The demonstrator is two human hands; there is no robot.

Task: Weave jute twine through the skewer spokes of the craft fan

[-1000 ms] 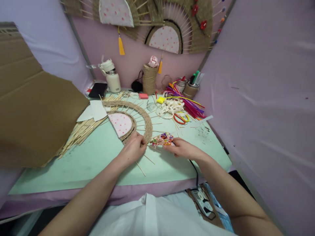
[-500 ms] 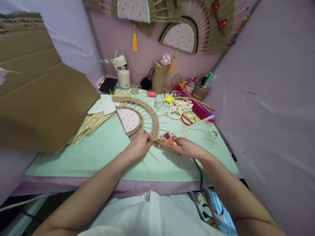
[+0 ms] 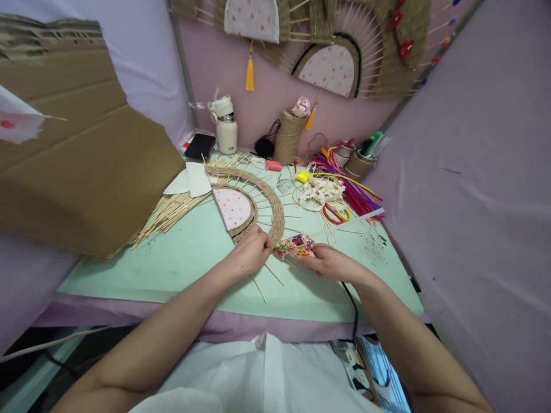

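Observation:
A half-round fan of jute twine and thin sticks (image 3: 278, 209) lies on the table, with a dotted white half-circle (image 3: 233, 209) at its centre. My left hand (image 3: 253, 251) rests at its near end, fingers pinched on the twine at the band's lower edge; the exact grip is partly hidden. In my right hand (image 3: 331, 263) is a flower-patterned hot glue gun (image 3: 297, 245). Its tip points left at the end of the band, close to my left fingertips. A long clear glue stick (image 3: 348, 225) sticks out of its back, and a black cord (image 3: 353, 307) hangs below.
Cardboard (image 3: 86, 166) stands at the left beside a bundle of sticks (image 3: 172, 213). Farther back are a bottle (image 3: 227, 135), a phone (image 3: 200, 146) and a twine spool (image 3: 289, 137). Scissors (image 3: 333, 214), lace (image 3: 322, 190), pipe cleaners (image 3: 357, 192) and a pen holder (image 3: 360, 165) lie to the right.
The head view has shifted slightly, so the scene sits farther right in the picture. Both hands and the glue gun keep nearly the same place against the twine band.

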